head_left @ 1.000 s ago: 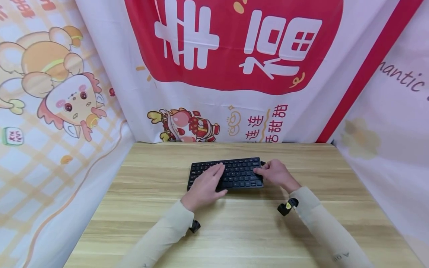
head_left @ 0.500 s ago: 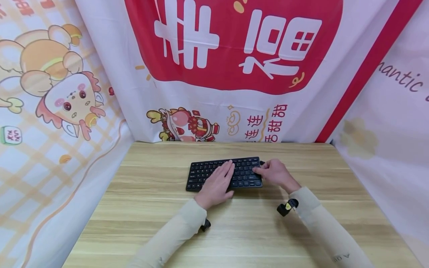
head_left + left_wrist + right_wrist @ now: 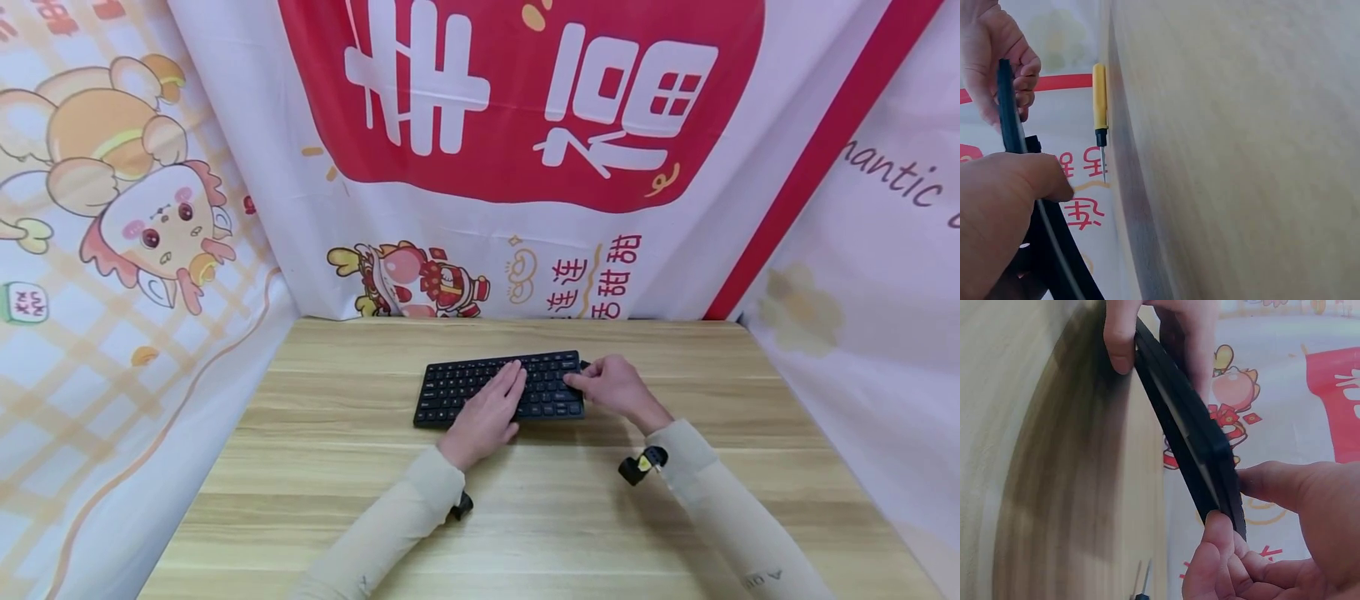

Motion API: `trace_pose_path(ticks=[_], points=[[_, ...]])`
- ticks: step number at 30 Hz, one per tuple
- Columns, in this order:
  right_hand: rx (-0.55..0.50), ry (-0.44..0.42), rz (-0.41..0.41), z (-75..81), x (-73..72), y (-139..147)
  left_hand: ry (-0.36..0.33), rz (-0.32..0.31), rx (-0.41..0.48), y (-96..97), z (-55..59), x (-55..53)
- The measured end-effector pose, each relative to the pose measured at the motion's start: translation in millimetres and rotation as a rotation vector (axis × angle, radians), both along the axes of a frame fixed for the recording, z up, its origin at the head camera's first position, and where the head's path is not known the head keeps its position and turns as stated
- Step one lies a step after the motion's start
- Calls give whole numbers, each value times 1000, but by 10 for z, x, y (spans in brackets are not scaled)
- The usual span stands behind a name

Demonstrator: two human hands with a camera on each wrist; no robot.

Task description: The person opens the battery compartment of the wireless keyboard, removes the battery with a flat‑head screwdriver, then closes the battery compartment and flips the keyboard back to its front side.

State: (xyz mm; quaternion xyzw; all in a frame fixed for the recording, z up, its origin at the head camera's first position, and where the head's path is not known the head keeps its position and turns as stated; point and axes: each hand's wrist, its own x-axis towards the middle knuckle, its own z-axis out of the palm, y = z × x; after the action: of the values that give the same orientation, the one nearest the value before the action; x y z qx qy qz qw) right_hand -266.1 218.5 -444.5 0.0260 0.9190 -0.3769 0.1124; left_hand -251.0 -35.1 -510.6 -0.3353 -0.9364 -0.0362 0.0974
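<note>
A black keyboard (image 3: pixel 553 392) is held a little above the wooden table, keys up. My left hand (image 3: pixel 483 421) lies across its middle, fingers straight over the keys; the left wrist view shows the thumb round the near edge. My right hand (image 3: pixel 615 385) pinches the right end, thumb on the key side and fingers beneath. In the right wrist view, a light gap runs between two dark layers at the keyboard's underside (image 3: pixel 1175 440); I cannot tell whether the lower layer is loose. A thin tool with a yellow handle (image 3: pixel 1099 97), like a screwdriver, lies on the table, hidden in the head view.
The wooden table (image 3: pixel 555 508) reaches back to a printed cloth wall (image 3: pixel 675 258). More cloth stands along the left side (image 3: pixel 247 367) and the right side (image 3: pixel 847 367). A small black wrist camera (image 3: pixel 633 469) sits at the right cuff.
My left hand has slid right across the keyboard, from its left part to its middle, then nearly stopped. The keyboard has shifted slightly left. My right hand keeps its pinch.
</note>
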Motion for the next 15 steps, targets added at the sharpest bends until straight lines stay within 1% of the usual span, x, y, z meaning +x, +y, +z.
trace_pose_path(ticks=[2, 4, 8, 11, 13, 15], points=[[-8, 18, 6, 25, 4, -10, 18, -7, 32, -17, 9, 1], [-17, 37, 8, 61, 11, -27, 60, -11, 63, -35, 23, -1], [-51, 78, 23, 145, 25, -66, 176, -19, 129, -68, 70, -18], [-111, 95, 22, 197, 33, -90, 248, -31, 186, -98, 126, -37], [-153, 102, 13, 226, 36, -95, 271, -43, 237, -122, 173, -54], [-206, 114, 10, 253, 33, -91, 271, -43, 291, -147, 231, -72]])
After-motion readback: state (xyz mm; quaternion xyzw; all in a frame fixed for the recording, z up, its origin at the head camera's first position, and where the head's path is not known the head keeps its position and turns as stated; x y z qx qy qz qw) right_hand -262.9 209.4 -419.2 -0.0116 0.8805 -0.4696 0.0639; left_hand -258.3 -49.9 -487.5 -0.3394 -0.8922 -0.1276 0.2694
